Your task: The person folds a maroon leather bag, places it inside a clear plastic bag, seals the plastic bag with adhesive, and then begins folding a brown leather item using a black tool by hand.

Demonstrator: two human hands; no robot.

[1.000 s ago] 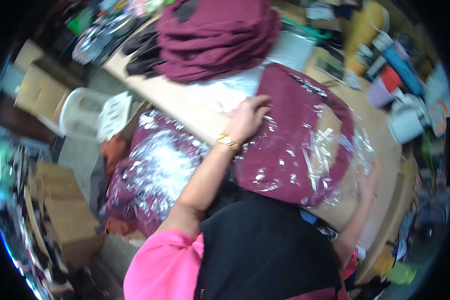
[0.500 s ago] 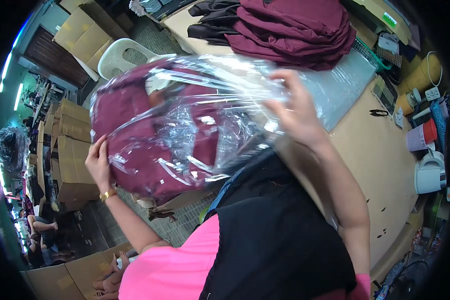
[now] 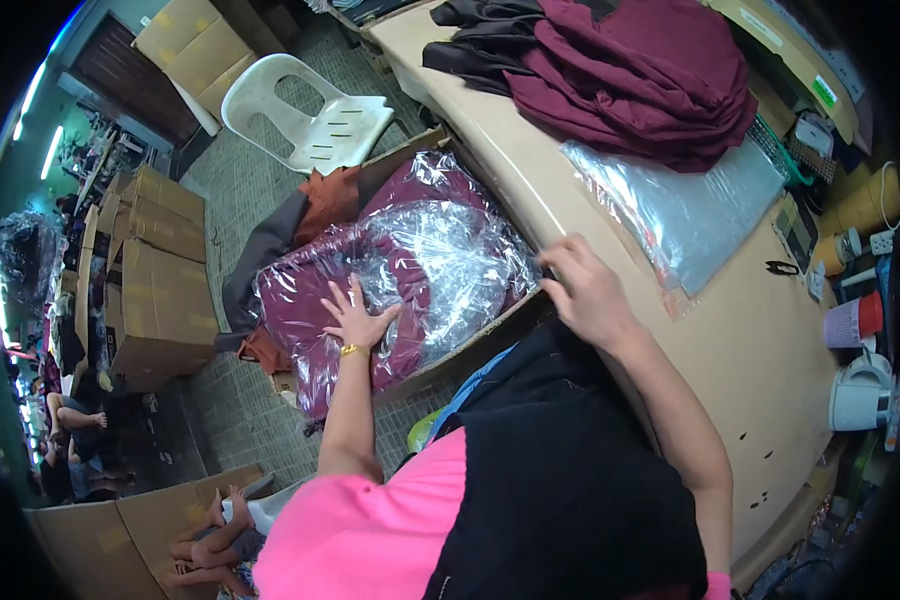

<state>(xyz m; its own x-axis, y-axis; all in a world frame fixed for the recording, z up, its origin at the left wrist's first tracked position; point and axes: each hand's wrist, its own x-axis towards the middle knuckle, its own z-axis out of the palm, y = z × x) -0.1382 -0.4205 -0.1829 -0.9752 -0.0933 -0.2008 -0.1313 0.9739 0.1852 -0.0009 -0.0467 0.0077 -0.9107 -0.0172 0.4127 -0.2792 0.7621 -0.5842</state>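
right hand slightly blurred, its contact with the cardboard box unclear, box floor hidden under bagged maroon garments, maroon clothing pile cut by top edge, far-left clutter too small to tell

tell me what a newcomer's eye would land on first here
Most likely the shiny plastic-wrapped maroon bundle in the cardboard box left of the table, with the person's left hand spread on it. Next would come the heap of maroon cloth at the top of the picture, on the table beside the clear plastic. The white plastic chair also stands out on the floor beyond the box.
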